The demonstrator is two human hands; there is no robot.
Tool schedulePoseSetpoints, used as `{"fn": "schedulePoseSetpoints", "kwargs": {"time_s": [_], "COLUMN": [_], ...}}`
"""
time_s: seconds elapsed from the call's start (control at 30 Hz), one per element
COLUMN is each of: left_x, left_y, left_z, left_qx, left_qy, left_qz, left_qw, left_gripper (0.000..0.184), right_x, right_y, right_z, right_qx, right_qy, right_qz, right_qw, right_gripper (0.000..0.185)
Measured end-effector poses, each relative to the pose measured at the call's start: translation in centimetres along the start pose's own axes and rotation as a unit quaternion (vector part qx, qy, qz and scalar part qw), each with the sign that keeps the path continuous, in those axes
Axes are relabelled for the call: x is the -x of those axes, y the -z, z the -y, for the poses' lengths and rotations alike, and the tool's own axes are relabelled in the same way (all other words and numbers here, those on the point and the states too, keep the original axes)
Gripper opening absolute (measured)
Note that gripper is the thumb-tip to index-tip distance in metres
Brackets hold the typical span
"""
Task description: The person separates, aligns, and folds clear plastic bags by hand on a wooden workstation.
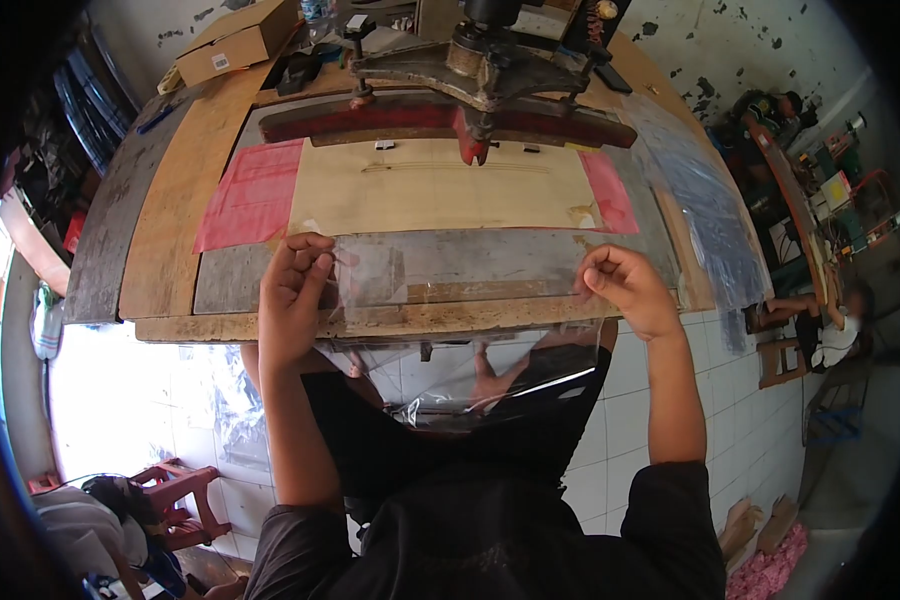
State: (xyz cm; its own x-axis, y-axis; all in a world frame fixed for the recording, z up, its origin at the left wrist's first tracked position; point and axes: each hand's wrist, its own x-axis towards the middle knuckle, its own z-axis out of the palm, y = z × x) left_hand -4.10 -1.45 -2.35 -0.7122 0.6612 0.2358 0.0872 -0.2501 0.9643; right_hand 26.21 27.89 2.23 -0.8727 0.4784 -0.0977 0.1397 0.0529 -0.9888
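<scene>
A clear plastic sheet hangs between my two hands over the front edge of the table. My left hand is closed on its upper left corner, thumb against fingers. On the other side, my right hand pinches the upper right corner. Beyond the sheet, a cream-coloured panel lies flat on the grey plate of the press, with pink pieces at its left and right ends. Above the panel's far edge stands the red and black press bar.
A cardboard box sits at the back left, and a blue pen lies on the left boards. Bluish plastic film covers the table's right side. Other people are at the far right and lower left, near a red stool.
</scene>
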Motion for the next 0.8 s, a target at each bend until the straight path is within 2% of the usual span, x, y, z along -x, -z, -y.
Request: {"fn": "schedulePoseSetpoints", "kwargs": {"time_s": [0.13, 0.27, 0.37, 0.6, 0.77, 0.8], "left_x": [0.0, -0.1, 0.0, -0.1, -0.2, -0.1], "left_y": [0.1, 0.1, -0.4, -0.3, -0.4, -0.3], "left_z": [-0.3, 0.1, -0.6, 0.0, 0.3, -0.4], "left_qx": [-0.061, -0.101, -0.092, -0.071, 0.011, -0.017], "left_qy": [0.014, -0.006, 0.024, -0.001, 0.016, 0.014], "left_qz": [0.004, 0.016, 0.004, 0.001, 0.008, 0.015], "left_qw": [0.998, 0.995, 0.995, 0.997, 1.0, 1.0], "left_gripper": [0.011, 0.011, 0.013, 0.019, 0.028, 0.03], "right_x": [0.5, 0.6, 0.7, 0.2, -0.4, -0.5], "right_y": [-0.2, -0.6, -0.9, -1.7, -2.1, -1.7], "right_z": [-0.7, -0.7, -0.3, -0.9, -2.2, -3.0], "right_qx": [0.001, -0.009, 0.016, 0.005, 0.001, 0.006], "right_qy": [0.022, 0.05, 0.054, 0.095, 0.113, 0.108], "right_qz": [-0.092, -0.123, -0.149, -0.201, -0.223, -0.239], "right_qw": [0.996, 0.991, 0.987, 0.975, 0.968, 0.965], "right_gripper": [0.019, 0.019, 0.016, 0.015, 0.014, 0.014]}}
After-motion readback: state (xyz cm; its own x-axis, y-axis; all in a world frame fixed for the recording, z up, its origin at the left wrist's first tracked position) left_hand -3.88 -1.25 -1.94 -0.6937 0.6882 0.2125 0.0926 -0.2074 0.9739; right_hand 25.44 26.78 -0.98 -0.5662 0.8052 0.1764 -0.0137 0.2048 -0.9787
